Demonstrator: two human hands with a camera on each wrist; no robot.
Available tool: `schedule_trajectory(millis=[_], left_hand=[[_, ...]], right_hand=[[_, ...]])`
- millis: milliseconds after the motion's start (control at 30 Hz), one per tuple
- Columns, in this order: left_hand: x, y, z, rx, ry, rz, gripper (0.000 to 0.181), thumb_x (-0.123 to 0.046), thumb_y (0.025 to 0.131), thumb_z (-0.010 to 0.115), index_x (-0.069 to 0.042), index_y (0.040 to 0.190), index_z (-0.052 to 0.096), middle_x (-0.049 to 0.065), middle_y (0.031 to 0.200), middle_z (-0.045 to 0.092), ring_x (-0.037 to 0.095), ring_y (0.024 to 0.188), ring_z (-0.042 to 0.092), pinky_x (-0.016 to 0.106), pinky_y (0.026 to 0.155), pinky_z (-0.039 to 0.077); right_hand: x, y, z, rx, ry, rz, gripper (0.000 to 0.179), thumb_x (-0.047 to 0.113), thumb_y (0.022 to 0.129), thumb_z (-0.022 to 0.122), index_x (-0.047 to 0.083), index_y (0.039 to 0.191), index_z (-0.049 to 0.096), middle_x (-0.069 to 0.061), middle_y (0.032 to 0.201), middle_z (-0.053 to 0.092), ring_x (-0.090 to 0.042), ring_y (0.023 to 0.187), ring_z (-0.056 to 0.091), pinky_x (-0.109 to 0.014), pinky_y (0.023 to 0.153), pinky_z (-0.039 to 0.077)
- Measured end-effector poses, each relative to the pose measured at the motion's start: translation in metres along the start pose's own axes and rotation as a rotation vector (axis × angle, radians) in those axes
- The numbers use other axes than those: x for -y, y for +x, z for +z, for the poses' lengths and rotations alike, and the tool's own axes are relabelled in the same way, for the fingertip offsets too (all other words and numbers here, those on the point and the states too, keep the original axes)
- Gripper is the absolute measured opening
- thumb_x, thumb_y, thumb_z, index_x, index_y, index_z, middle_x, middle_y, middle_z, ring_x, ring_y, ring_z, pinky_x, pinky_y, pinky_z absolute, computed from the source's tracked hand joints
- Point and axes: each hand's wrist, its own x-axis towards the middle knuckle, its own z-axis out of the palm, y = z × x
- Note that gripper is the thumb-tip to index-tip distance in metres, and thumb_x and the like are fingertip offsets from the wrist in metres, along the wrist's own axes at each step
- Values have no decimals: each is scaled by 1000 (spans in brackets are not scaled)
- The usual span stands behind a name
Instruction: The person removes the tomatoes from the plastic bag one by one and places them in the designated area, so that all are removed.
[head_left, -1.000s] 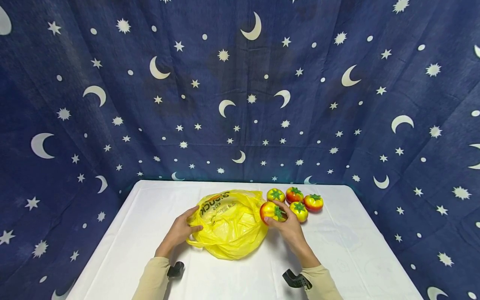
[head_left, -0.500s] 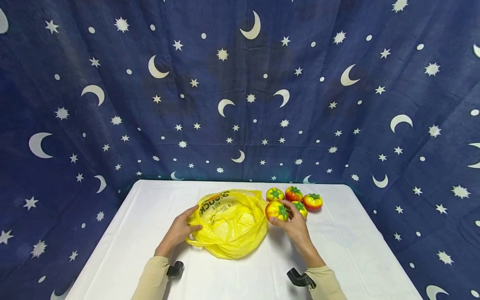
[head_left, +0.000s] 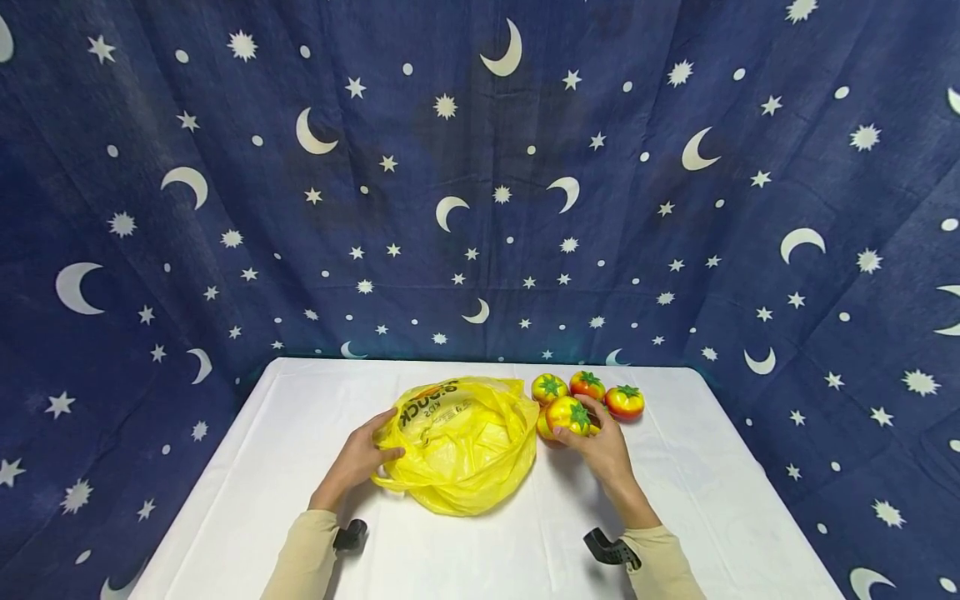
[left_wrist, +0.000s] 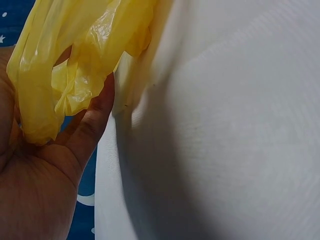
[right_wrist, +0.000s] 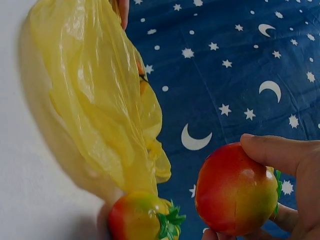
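The yellow plastic bag (head_left: pixel 465 454) lies slumped on the table with its mouth spread upward and dark lettering inside the far wall. My left hand (head_left: pixel 365 460) grips its left rim; in the left wrist view, crumpled yellow plastic (left_wrist: pixel 90 45) sits between thumb and fingers. To the right of the bag, my right hand (head_left: pixel 602 446) holds a red-and-yellow tomato (right_wrist: pixel 235 190) with a green leafy top, raised above the table. Another tomato (right_wrist: pixel 137 215) rests beside the bag, partly hidden in the head view by the held one.
Behind the right hand sit a yellow tomato (head_left: pixel 550 388), a redder tomato (head_left: pixel 587 384) and one farther right (head_left: pixel 626 403). A white cloth covers the table (head_left: pixel 697 500). A dark blue curtain (head_left: pixel 495 250) with moons and stars rises behind.
My right hand has drawn the held tomato rightward and slightly away from the bag, toward the other tomatoes. A tomato beside the bag now shows beneath it. My left hand stays on the bag.
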Motion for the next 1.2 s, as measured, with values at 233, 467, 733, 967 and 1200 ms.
schedule_trajectory(millis=[233,467,733,967,1200], left_hand=[[-4,2,-1,0,-5,16,80,-11,80,78,-15,151,40,15,158,36,40,147,28,58,120,23],[-4,3,-2,3,-4,12,80,-11,80,78,-15,151,40,15,158,35,40,148,28,57,120,23],[-3,4,-3,4,-9,29,80,-12,81,78,-14,151,40,15,158,35,40,148,28,57,120,23],[2,2,-2,4,-3,7,80,-13,81,78,-14,151,40,16,158,36,40,147,29,57,120,24],[4,2,-1,-7,-5,29,79,-13,80,78,-14,150,40,16,157,36,41,147,29,58,120,24]], right_hand=[[-2,4,-14,-20,-17,15,73,20,78,82,13,142,48,-19,152,39,-38,135,39,-55,119,27],[-3,7,-22,-40,-9,28,76,19,78,81,11,144,45,-21,145,44,-36,134,39,-51,116,30],[-9,10,-32,-86,-26,44,74,20,80,80,13,144,46,-22,141,45,-37,131,39,-52,114,31],[-24,10,-41,-105,-36,75,78,26,82,79,12,148,41,-22,145,42,-39,136,36,-56,116,30],[-32,15,-50,-139,-33,97,77,24,83,77,13,149,40,-23,147,41,-39,135,38,-52,112,35]])
